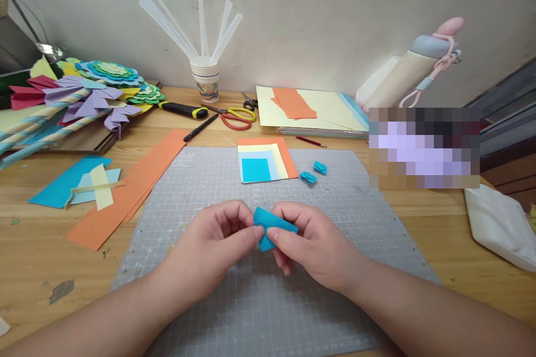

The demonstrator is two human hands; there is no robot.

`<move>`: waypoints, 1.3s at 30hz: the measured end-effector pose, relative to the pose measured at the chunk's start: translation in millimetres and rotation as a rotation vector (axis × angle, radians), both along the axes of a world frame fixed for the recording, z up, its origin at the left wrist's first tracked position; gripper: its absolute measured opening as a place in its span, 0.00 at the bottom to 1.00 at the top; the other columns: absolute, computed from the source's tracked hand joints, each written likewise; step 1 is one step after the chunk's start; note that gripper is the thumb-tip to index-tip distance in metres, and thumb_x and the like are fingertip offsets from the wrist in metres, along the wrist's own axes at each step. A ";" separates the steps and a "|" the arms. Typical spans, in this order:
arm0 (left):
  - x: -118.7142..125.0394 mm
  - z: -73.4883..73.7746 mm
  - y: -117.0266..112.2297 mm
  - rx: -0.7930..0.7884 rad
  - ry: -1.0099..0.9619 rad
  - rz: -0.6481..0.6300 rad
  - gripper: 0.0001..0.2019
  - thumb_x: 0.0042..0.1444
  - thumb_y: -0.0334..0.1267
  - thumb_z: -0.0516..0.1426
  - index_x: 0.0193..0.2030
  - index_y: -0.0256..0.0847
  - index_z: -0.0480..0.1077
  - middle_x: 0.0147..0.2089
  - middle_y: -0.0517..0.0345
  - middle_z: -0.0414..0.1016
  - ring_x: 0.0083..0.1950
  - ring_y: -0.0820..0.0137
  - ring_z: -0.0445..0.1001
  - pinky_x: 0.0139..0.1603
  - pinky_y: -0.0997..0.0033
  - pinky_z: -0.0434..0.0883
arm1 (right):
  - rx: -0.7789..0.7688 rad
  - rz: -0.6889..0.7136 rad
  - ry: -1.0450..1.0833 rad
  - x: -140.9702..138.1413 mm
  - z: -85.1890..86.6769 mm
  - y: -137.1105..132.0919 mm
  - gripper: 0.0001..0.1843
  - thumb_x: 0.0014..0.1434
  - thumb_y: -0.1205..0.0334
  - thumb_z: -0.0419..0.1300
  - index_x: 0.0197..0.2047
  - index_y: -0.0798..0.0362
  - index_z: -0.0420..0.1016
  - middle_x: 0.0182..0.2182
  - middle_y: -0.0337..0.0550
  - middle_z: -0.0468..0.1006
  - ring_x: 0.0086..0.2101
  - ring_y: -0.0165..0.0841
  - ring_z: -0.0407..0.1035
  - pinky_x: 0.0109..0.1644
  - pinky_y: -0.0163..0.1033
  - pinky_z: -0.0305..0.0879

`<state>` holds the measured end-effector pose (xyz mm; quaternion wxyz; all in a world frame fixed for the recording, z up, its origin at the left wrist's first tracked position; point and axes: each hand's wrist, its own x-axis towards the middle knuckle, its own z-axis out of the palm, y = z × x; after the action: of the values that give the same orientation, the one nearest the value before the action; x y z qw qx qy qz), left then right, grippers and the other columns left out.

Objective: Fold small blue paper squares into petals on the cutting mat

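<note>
Between both hands I hold a piece of blue paper [274, 222], partly folded, above the grey cutting mat [209, 301]. My left hand [224, 237] pinches its left edge between thumb and fingers. My right hand [307, 240] grips the other side, its thumb pressed on the front and some fingers hidden behind. Beyond the hands lies a stack of square papers [288, 159] in orange, yellow, light blue and blue, stepped in size. Two small folded blue paper pieces [309, 177] rest to the right of that stack.
Orange strips [138, 184] and paper scraps lie left of the mat. Behind it are a cutter [183, 110], scissors [237, 117], a pen [201, 128], a paper cup [206, 81] of white strips and a paper stack [330, 106]. Paper flowers [84, 92] occupy the far left; a white tray [500, 226] sits right.
</note>
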<state>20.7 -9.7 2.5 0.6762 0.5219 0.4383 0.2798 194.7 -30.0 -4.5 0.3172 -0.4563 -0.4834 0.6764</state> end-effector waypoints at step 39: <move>3.4 -0.7 0.8 0.041 0.117 -0.033 0.11 0.53 0.41 0.57 0.25 0.39 0.65 0.23 0.66 0.60 0.25 0.76 0.55 0.25 0.75 0.53 | 0.147 -0.153 -0.046 -0.1 1.6 3.2 0.09 0.55 0.61 0.61 0.27 0.51 0.64 0.23 0.33 0.66 0.21 0.25 0.57 0.24 0.33 0.53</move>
<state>24.1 -8.9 1.8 0.6430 0.5582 0.4627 0.2467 194.6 -26.8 -3.0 0.3894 -0.4828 -0.5024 0.6024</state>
